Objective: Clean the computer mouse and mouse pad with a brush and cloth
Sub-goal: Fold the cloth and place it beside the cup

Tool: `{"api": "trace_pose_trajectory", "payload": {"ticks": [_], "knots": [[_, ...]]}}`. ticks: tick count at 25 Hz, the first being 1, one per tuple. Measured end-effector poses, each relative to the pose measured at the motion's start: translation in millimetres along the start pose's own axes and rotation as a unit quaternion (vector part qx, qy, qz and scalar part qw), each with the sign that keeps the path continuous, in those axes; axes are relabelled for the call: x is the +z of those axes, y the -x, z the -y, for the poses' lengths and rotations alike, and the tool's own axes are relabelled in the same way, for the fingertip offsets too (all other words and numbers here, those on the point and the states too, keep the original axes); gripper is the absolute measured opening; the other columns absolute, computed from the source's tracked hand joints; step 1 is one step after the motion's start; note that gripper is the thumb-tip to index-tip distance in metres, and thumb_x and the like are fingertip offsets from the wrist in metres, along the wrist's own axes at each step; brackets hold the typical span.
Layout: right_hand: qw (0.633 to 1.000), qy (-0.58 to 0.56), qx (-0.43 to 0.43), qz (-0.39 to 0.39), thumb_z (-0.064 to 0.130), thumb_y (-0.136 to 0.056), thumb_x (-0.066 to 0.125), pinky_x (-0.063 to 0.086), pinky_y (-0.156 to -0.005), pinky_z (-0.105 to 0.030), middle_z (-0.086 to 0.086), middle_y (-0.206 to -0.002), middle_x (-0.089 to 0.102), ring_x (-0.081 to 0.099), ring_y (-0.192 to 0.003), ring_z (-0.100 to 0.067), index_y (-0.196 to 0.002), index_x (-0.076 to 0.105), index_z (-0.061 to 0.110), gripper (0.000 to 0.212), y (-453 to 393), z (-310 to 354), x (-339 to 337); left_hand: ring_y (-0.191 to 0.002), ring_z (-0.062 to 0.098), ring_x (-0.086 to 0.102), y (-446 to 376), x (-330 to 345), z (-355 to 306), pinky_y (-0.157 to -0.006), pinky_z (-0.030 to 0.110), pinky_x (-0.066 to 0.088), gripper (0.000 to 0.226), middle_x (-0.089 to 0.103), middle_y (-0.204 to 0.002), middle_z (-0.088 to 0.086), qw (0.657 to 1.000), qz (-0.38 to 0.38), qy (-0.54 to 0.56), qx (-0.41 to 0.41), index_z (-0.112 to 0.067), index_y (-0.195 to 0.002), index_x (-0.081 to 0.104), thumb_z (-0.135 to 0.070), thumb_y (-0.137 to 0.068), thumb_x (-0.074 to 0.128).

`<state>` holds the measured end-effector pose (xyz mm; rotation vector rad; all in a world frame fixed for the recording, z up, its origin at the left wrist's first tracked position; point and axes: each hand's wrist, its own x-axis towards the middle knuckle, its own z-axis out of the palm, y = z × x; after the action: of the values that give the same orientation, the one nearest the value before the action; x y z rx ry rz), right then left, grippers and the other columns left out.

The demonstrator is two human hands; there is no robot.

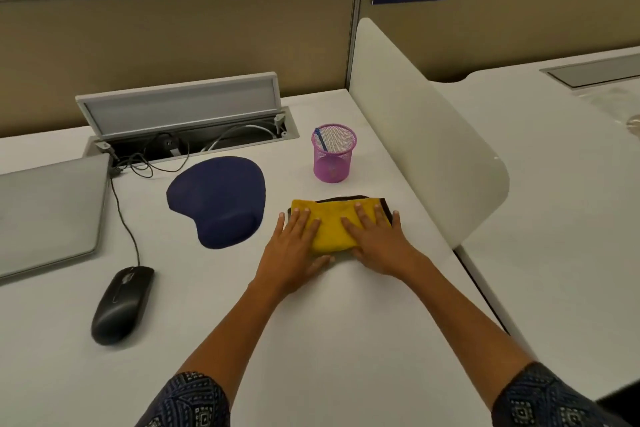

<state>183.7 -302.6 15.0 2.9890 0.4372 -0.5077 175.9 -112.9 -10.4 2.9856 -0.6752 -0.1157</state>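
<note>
Standing near the surface's right edge, a pink mesh cup holds a blue brush, bristles hidden, while left hand and right hand press flat, straight fingers on the folded yellow cloth

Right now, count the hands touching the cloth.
2. The left hand presses flat on the left part of the cloth; the right hand presses its right part.
</note>
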Motion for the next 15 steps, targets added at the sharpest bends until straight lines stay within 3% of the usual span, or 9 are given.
{"api": "trace_pose_trajectory", "payload": {"ticks": [2,5,7,10,15], "knots": [[1.0,0.006,-0.013,-0.015,0.055,-0.094,0.029,-0.006,-0.111,-0.061,-0.008,-0.157,-0.014,-0.011,-0.143,-0.041,-0.147,-0.005,0.035,0.066,-1.2,-2.9,6.7,-0.141,0.024,-0.01,-0.4,0.5,-0.9,-0.111,0.041,-0.014,0.092,-0.007,-0.154,0.007,1.0,0.006,-0.027,-0.014,-0.019,-0.147,0.0,-0.072,-0.073,-0.011],[0.997,0.036,-0.021,-0.067,0.055,-0.092,0.031,-0.005,-0.112,-0.06,-0.006,-0.158,-0.012,-0.011,-0.143,-0.037,-0.14,-0.015,0.04,0.068,-4.2,-6.7,13.3,-0.139,0.025,-0.017,0.5,-2.4,-7.7,-0.112,0.044,-0.014,0.075,-0.014,-0.153,0.009,0.997,0.018,-0.054,-0.043,-0.016,-0.145,-0.01,-0.062,-0.087,-0.001],[0.998,0.035,-0.012,-0.046,0.059,-0.09,0.031,-0.006,-0.112,-0.059,-0.006,-0.157,-0.014,-0.013,-0.143,-0.036,-0.143,-0.014,0.039,0.071,-6.3,-5.4,8.0,-0.139,0.025,-0.019,4.1,-3.3,-10.2,-0.111,0.045,-0.015,0.075,-0.016,-0.153,0.009,0.997,0.021,-0.058,-0.055,-0.013,-0.144,-0.013,-0.061,-0.088,0.0],[1.0,0.004,0.017,0.001,0.069,-0.084,0.029,-0.007,-0.113,-0.056,-0.009,-0.156,-0.017,-0.015,-0.143,-0.037,-0.147,-0.008,0.032,0.081,-2.4,12.7,-2.6,-0.139,0.026,-0.018,16.3,-7.1,-6.5,-0.108,0.044,-0.017,0.082,-0.015,-0.153,0.009,0.994,-0.008,-0.069,-0.082,-0.013,-0.145,-0.012,-0.064,-0.081,-0.015],[0.999,-0.03,-0.011,-0.036,0.066,-0.086,0.031,-0.003,-0.115,-0.052,-0.008,-0.158,-0.011,-0.011,-0.144,-0.034,-0.148,-0.002,0.029,0.08,-0.2,69.4,-12.2,-0.141,0.03,-0.008,58.4,-18.3,34.7,-0.112,0.047,-0.008,0.054,0.001,-0.154,0.013,0.975,-0.105,-0.014,-0.194,-0.015,-0.147,0.01,-0.036,-0.099,0.025]]}}
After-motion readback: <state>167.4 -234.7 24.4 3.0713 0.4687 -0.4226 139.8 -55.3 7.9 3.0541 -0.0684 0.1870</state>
